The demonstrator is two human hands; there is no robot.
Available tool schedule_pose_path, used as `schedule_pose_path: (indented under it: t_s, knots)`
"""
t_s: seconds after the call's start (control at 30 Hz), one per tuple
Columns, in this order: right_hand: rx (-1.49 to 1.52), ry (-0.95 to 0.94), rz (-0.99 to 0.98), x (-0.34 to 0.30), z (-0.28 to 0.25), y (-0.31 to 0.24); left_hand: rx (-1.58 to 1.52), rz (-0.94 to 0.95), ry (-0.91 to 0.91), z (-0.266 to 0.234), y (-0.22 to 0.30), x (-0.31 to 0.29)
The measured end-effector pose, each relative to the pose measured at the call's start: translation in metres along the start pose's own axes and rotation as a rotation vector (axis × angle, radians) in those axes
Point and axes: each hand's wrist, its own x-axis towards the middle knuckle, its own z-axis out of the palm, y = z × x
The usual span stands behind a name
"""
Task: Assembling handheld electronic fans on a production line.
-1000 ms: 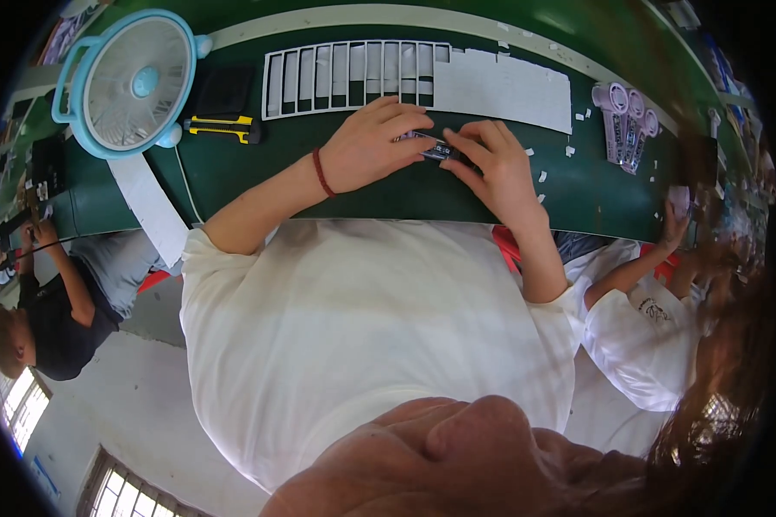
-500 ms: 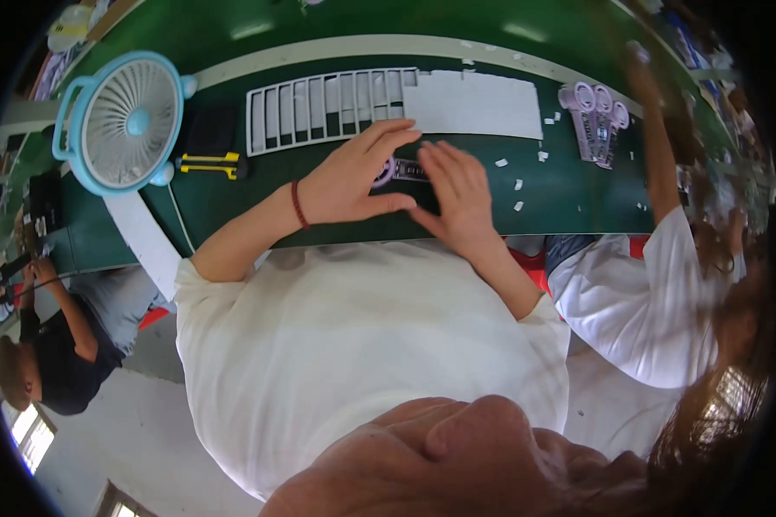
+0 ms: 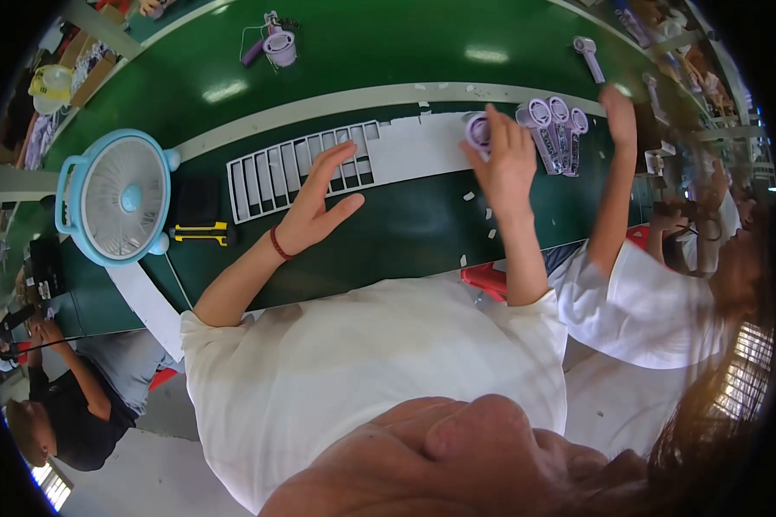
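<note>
My left hand (image 3: 315, 207) is open and empty, thumb and fingers apart, over the near edge of a white slotted sheet (image 3: 431, 145). The left part of that sheet is a row of cut-out cells with thin bars; the right part is solid white. At the sheet's right end my right hand (image 3: 510, 164) grips a purple handheld fan part (image 3: 476, 133) with a round ring head. My fingers hide most of its body. Just right of it lie several similar purple handheld fan parts (image 3: 559, 129), side by side with ring heads away from me.
A light-blue desk fan (image 3: 129, 198) stands at the left, beside a yellow-and-black tool (image 3: 203, 233). White scraps (image 3: 468, 196) dot the green table. Beyond the pale divider sit a purple fan (image 3: 279, 47) and another handheld piece (image 3: 588, 59). A co-worker's arm (image 3: 614, 181) reaches in on the right.
My right hand has carried the purple handheld fan part from in front of me to the right, near the others. My left hand has let go and opened. The view has shifted.
</note>
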Motion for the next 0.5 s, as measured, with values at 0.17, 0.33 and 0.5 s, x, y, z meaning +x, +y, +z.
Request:
schedule_pose_path:
  t_s: [0.17, 0.33, 0.5]
  knots:
    - [-0.228, -0.009, 0.087, 0.012, 0.025, 0.061, 0.214, 0.032, 0.081, -0.009, -0.014, 0.018]
    - [-0.157, -0.054, 0.097, 0.027, 0.025, 0.068, 0.609, 0.112, 0.264, -0.051, -0.05, 0.066]
    - [-0.089, -0.09, 0.172, 0.074, 0.02, 0.045, 1.091, 0.144, 0.476, -0.11, -0.106, 0.137]
